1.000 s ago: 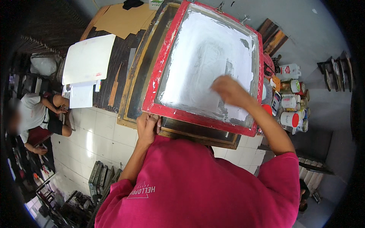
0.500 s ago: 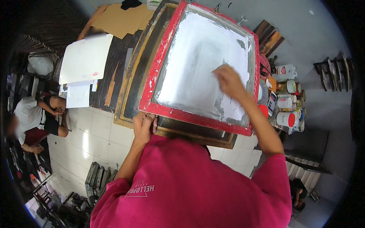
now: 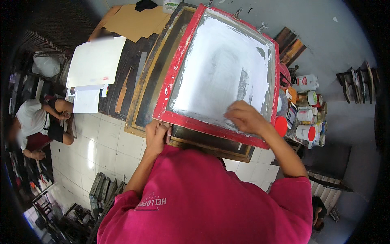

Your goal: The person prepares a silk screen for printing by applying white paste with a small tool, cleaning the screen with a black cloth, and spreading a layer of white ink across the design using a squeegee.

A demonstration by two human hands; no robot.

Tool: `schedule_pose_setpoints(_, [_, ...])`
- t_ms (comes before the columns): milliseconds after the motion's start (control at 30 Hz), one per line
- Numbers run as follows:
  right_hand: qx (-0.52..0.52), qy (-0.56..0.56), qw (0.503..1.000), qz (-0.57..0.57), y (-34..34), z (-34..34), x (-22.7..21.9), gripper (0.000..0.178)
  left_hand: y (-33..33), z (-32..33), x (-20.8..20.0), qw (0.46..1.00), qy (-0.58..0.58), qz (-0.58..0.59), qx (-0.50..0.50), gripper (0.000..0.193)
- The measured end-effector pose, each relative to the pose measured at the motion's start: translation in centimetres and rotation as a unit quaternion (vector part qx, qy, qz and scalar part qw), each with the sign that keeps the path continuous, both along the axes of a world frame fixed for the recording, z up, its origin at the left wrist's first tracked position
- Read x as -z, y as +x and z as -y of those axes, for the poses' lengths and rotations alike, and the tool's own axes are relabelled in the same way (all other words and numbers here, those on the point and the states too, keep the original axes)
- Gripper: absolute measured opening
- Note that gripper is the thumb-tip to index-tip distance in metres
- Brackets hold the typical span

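A red wooden screen printing frame [image 3: 161,106] lies tilted over an older brown wooden frame [image 3: 134,110]. Its mesh [image 3: 207,49] looks whitish, with a grey smudged patch in the middle and a dark streaky strip at the right. My left hand [image 3: 157,136] is curled closed at the red frame's near left corner, fingertips partly hidden beneath its edge. Low over the near right part of the mesh is my right hand [image 3: 246,118], its fingers bent and pinched together; whatever they hold, if anything, is hidden.
Jars and tubs [image 3: 305,132] crowd the right side, beside a phone-like device [image 3: 291,114]. White sheets [image 3: 95,63] and brown cardboard [image 3: 134,22] lie on the dark table at left. A person [image 3: 34,122] sits at far left; another person [image 3: 319,211] is at lower right.
My right hand has moved toward me across the mesh, uncovering the dark streaky strip. My left hand stays at the frame's corner. The whole view has shifted slightly.
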State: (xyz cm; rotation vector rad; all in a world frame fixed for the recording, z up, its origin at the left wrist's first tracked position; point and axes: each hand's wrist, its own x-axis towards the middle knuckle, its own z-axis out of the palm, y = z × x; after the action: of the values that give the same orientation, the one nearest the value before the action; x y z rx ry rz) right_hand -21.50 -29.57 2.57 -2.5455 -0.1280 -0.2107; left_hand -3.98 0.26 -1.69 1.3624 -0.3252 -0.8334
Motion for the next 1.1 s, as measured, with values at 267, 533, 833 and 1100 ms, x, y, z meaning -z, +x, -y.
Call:
schedule_pose_setpoints(267, [0.165,-0.027,0.984,0.062,7.9,-1.5,1.3,0.006,-0.1,-0.9,3.5,0.989,0.067,0.123,0.044,0.025])
schedule_pose_setpoints(533, [0.092,-0.004,0.995,0.026,3.9,2.4,0.9,0.016,-0.5,-0.9,1.5,0.994,0.037,0.094,0.03,0.027])
schedule_pose_setpoints(833, [-0.036,0.043,0.998,-0.042,3.3,-3.6,-3.0,0.018,-0.3,-0.8,0.3,0.996,0.044,0.054,0.054,0.021])
schedule_pose_setpoints(1100, [0.382,0.287,0.874,0.086,-7.4,1.4,-3.1,0.025,-0.3,-1.1,2.2,0.994,-0.069,0.006,0.088,0.022])
